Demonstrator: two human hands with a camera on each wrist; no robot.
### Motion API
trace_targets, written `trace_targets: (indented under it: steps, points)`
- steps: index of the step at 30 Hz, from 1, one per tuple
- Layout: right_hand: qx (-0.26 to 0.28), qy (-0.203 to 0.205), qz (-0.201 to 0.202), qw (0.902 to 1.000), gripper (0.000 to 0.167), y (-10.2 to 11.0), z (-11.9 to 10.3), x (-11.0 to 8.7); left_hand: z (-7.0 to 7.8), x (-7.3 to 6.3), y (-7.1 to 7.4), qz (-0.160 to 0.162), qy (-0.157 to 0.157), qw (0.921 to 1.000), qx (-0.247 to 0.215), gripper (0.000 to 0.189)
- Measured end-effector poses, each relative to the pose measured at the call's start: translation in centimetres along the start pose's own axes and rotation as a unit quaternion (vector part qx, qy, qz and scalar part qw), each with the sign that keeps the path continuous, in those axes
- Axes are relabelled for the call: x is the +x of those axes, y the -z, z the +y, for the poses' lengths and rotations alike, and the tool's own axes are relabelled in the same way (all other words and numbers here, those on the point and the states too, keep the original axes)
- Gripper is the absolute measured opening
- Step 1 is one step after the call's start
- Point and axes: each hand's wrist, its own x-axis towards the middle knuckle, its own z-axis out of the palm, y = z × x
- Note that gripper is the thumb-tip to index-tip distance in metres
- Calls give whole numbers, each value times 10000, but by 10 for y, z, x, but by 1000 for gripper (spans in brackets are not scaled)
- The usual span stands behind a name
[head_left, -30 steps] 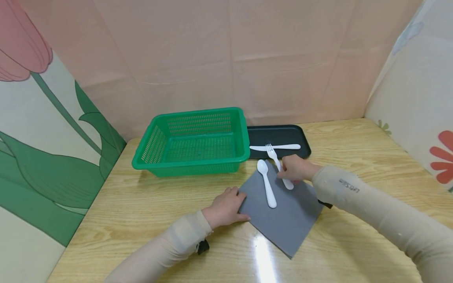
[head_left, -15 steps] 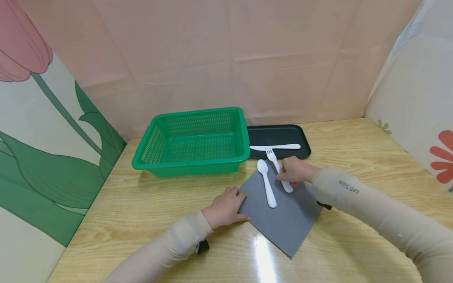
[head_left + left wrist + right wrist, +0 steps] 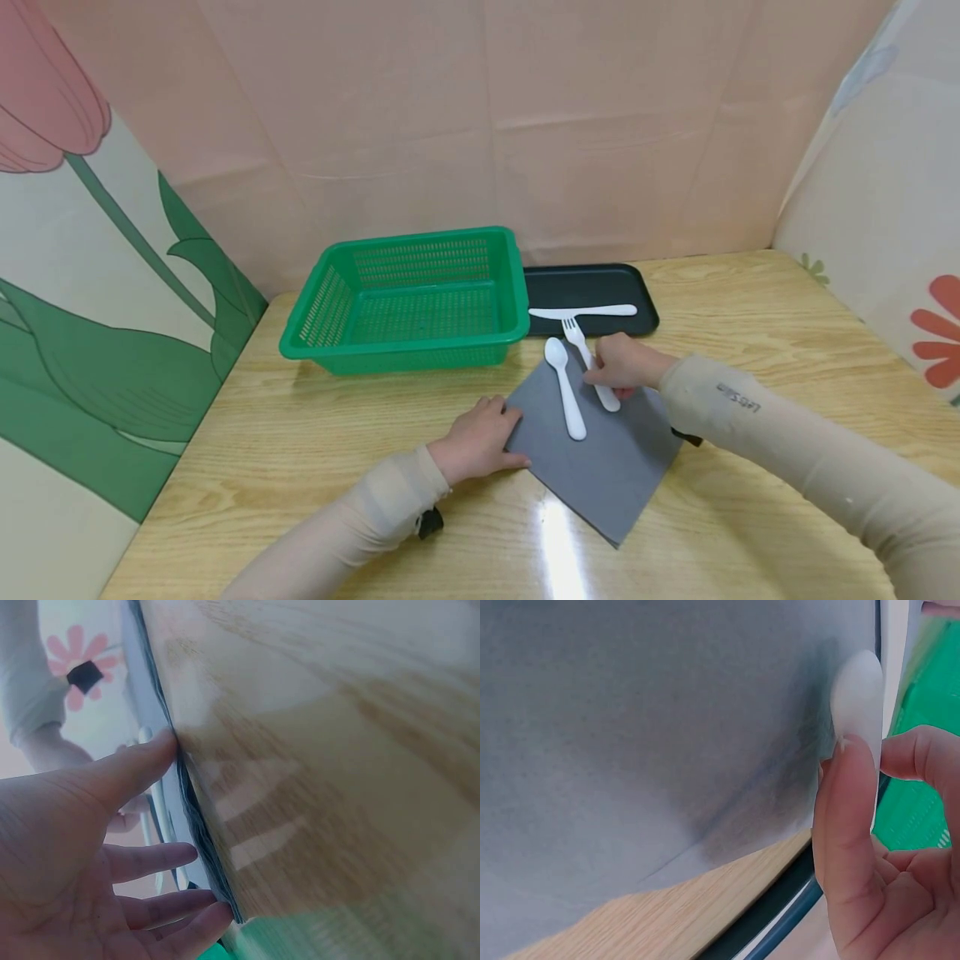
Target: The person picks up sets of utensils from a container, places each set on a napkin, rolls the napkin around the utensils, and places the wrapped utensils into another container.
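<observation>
In the head view a folded grey cloth (image 3: pixel 622 454), perhaps a napkin, lies turned like a diamond on the table. My left hand (image 3: pixel 476 442) rests at its left corner, thumb and fingertips touching the layered edge (image 3: pixel 196 825) with the fingers fairly straight. A white spoon (image 3: pixel 566 392) lies on the cloth, bowl pointing away. Just right of it, my right hand (image 3: pixel 628 362) pinches the handle of a white fork (image 3: pixel 576 336) between thumb and fingers. The handle's rounded end (image 3: pixel 857 697) shows over the cloth in the right wrist view.
Behind the cloth stands a black tray (image 3: pixel 581 285) with a white knife (image 3: pixel 600 311) lying across it. A green mesh basket (image 3: pixel 408 356) sits to its left, covering the tray's left end. The wooden table (image 3: pixel 360 392) meets a draped wall at the back.
My right hand has drawn the fork slightly toward me, so its tines sit lower and nearer the spoon. The left hand, spoon and cloth stay in place.
</observation>
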Motion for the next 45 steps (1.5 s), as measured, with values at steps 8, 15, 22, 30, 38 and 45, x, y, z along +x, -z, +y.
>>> trace_targets:
  steps: [8,15,22,30,38,45]
  points:
    - [-44,-129,-57,9999,23,-2,0,2,0,-1,2,-18,4,10000,-61,63]
    - [-45,-46,-62,10000,23,-3,0,2,0,0,2,-26,19,10000,-55,63]
    - [-16,38,-24,10000,23,-6,0,0,0,0,1,-44,30,10000,-66,63]
    - [-72,120,21,9999,26,-9,2,0,0,-1,1,-14,26,10000,-65,62]
    - [-54,127,23,9999,27,-12,3,0,0,0,-1,30,8,10000,-47,63]
    - [-59,44,0,10000,27,-13,1,-2,0,-1,0,79,-52,9999,-36,62]
